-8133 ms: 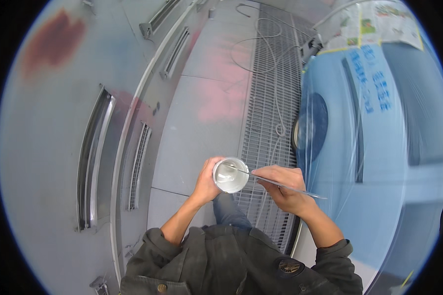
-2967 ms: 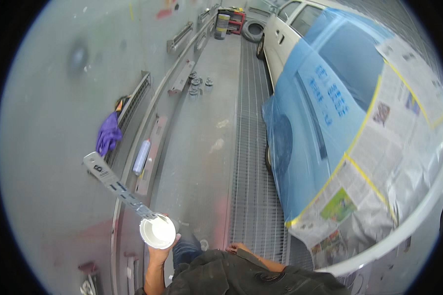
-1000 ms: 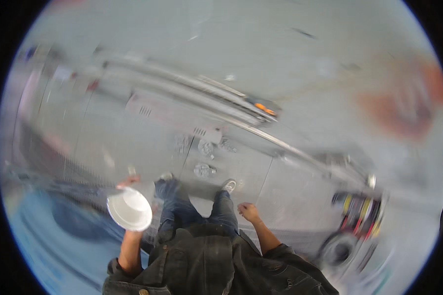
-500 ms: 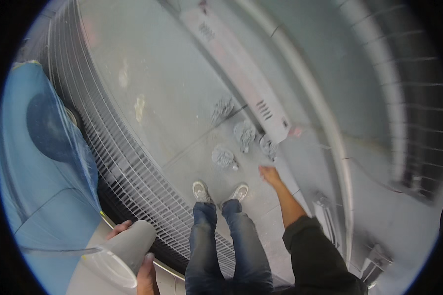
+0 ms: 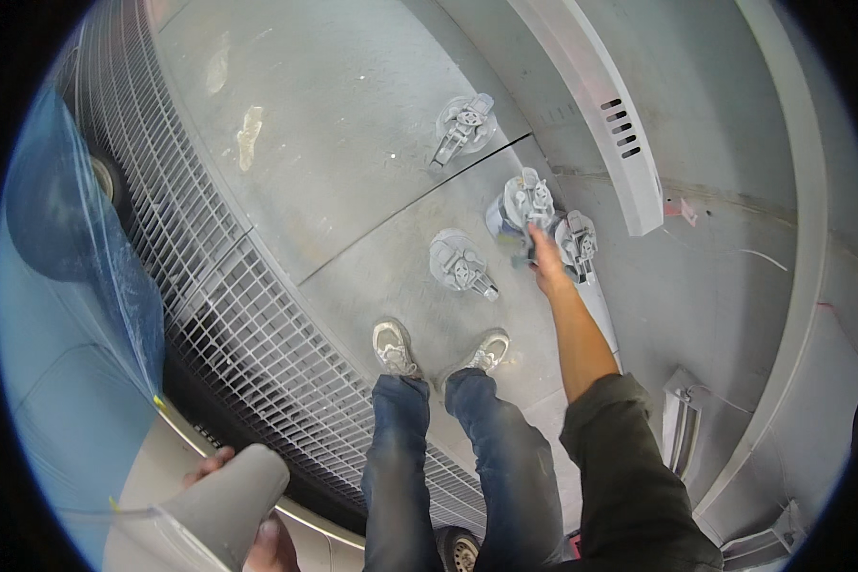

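At the lower left my left hand [image 5: 269,541] grips a pale cup [image 5: 236,491], tilted in view, with a thin translucent strip across its rim end. My right hand [image 5: 545,253] reaches down to the floor, closed on a grey, paint-coated spray gun [image 5: 526,200]. Three similar items stand around it: one above [image 5: 465,129], one below-left [image 5: 459,262] and one at the right [image 5: 578,243], partly behind my hand.
A floor grate [image 5: 219,296] runs left of my feet, beside the car under blue plastic film [image 5: 67,362]. At the right are a wall with a long slotted fixture [image 5: 591,76], a curved rail [image 5: 801,238] and smaller metal fittings [image 5: 682,429].
I have turned from along the car toward the wall and looked down. My right hand, which held a rod earlier and later hung free, has reached forward and grasped a spray gun.
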A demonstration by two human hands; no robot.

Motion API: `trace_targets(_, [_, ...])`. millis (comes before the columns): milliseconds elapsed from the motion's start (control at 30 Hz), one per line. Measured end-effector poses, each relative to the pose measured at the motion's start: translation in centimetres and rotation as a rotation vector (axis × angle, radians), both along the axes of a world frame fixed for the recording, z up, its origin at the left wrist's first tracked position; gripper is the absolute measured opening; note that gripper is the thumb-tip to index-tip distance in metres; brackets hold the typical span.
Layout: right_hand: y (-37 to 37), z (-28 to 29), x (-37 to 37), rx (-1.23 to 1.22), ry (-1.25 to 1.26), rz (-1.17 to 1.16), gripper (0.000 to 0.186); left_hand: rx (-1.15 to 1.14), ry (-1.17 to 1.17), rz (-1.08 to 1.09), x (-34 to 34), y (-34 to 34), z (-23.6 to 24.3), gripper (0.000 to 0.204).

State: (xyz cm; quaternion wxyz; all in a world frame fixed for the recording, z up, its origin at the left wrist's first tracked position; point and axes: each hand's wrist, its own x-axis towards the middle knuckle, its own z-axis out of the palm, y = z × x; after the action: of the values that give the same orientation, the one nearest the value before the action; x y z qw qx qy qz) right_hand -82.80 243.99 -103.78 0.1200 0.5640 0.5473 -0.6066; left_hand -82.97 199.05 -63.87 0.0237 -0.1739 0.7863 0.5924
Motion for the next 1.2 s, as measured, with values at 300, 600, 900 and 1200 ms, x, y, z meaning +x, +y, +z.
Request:
trace_targets(300, [0.2, 33.3, 8.4, 0.278, 0.113, 0.432, 0.048, 0.011, 0.070, -0.357, -2.5, 5.0, 4.7, 0.082])
trace_targets(600, [-0.2, 69.6, 6.6, 0.474, 0.093, 0.895, 0.058, 0.312, 0.021, -0.453, -4.7, 14.5, 6.7, 0.065])
trace_targets(900, [-2.8, 81.4, 4.2, 0.948, 0.190, 1.290, 0.078, 0.295, 0.274, -0.614, -4.6, 21.3, 9.2, 0.068])
trace_targets(1200, [-4.7, 82.0, 2.2, 0.901, 0.200, 1.315, 0.057, 0.323, 0.361, -0.576, -2.7, 22.3, 10.0, 0.067])
